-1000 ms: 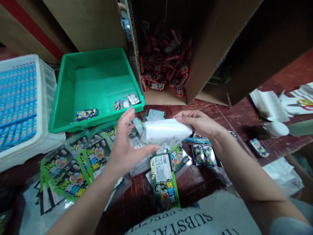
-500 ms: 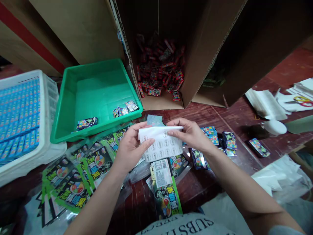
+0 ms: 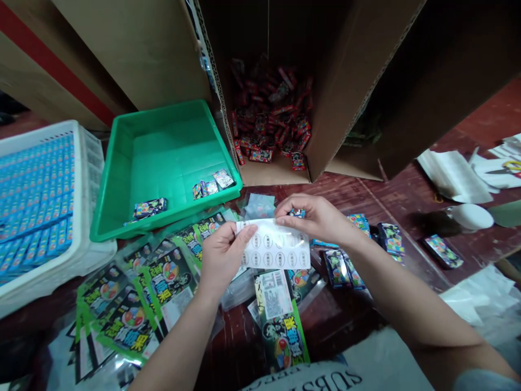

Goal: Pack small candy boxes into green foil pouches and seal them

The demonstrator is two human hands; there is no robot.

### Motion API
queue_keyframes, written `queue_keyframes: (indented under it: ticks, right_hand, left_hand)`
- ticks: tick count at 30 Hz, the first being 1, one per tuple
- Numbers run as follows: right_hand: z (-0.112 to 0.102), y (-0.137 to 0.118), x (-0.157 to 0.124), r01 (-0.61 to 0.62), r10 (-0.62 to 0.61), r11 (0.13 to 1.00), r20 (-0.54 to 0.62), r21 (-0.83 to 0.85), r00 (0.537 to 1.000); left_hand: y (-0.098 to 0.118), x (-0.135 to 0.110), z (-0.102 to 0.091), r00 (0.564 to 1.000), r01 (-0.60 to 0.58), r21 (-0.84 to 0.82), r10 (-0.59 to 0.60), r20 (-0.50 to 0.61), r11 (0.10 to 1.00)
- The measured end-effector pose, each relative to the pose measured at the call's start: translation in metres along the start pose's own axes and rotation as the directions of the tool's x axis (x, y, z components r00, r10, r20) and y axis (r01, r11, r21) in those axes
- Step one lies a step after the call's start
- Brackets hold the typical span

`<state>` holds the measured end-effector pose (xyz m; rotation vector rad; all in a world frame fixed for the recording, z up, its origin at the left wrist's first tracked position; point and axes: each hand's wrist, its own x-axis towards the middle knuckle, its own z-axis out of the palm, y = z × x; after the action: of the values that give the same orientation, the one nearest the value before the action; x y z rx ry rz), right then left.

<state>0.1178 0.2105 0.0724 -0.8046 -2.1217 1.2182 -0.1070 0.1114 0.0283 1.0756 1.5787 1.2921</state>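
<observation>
My left hand (image 3: 226, 252) grips the left end of a white sticker sheet (image 3: 267, 259) printed with rows of round labels, thumb on top. At the sheet's top edge, the thumb and forefinger of my right hand (image 3: 309, 217) are pinched together; whether a loose label is between them I cannot make out. Under the sheet lies a black-and-green printed pouch (image 3: 280, 331) with a white label showing a barcode. Small dark candy packs (image 3: 337, 269) lie beneath my right forearm. Left of my left arm, several similar pouches (image 3: 130, 320) are fanned out in an overlapping pile.
A green tray (image 3: 163, 141) holding a few small packs stands behind the pouches. To its left is a white basket (image 3: 87, 163) of blue packs. An open carton (image 3: 268, 175) holds red packs. A white cup (image 3: 474, 216), papers (image 3: 456, 174) and scissors (image 3: 504, 168) lie at right.
The sticker sheet was folded over at its top and now lies flatter and wider. My right hand has shifted up from the sheet's face to its top edge.
</observation>
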Motion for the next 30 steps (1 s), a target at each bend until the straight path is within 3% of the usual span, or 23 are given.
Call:
queue_keyframes:
  ticks: [4,9,12,15,18,24,27,30]
  right_hand:
    - [-0.002,0.000,0.004,-0.008,0.009,1.000,-0.037,0.025,0.999]
    - [-0.002,0.002,0.007,0.047,-0.046,0.999,0.055,-0.020,0.997]
    - [-0.001,0.000,0.006,0.073,-0.073,0.997,-0.048,-0.001,0.996]
    - [0.002,0.001,0.002,0.024,-0.019,0.999,-0.125,0.040,0.992]
    - [0.006,0.006,-0.002,-0.045,0.048,0.997,-0.033,0.068,0.998]
    - [0.006,0.010,-0.001,-0.053,0.054,0.997,-0.023,0.056,0.998]
    - [0.007,0.002,0.006,-0.024,0.028,0.991,-0.031,0.130,0.999]
    - [0.014,-0.004,0.016,-0.017,0.010,0.971,0.032,0.240,0.999]
  left_hand:
    - [-0.001,0.002,-0.002,1.000,0.014,0.002,-0.014,0.013,1.000]
    - [-0.004,0.004,-0.003,0.998,0.048,-0.021,-0.047,0.034,0.999]
    - [-0.004,0.005,-0.002,0.998,0.048,-0.033,-0.047,0.045,0.998]
    - [-0.002,0.005,-0.002,1.000,0.013,-0.034,-0.012,0.015,0.999]
    - [0.001,0.005,0.000,0.999,0.005,-0.053,-0.002,0.052,0.999]
    - [0.007,0.003,-0.002,0.993,-0.121,0.184,0.121,0.014,0.975]
    - [0.008,0.001,-0.003,0.984,-0.178,0.249,0.171,0.051,0.952]
    - [0.009,-0.002,0.000,0.974,-0.223,0.271,0.203,0.100,0.936]
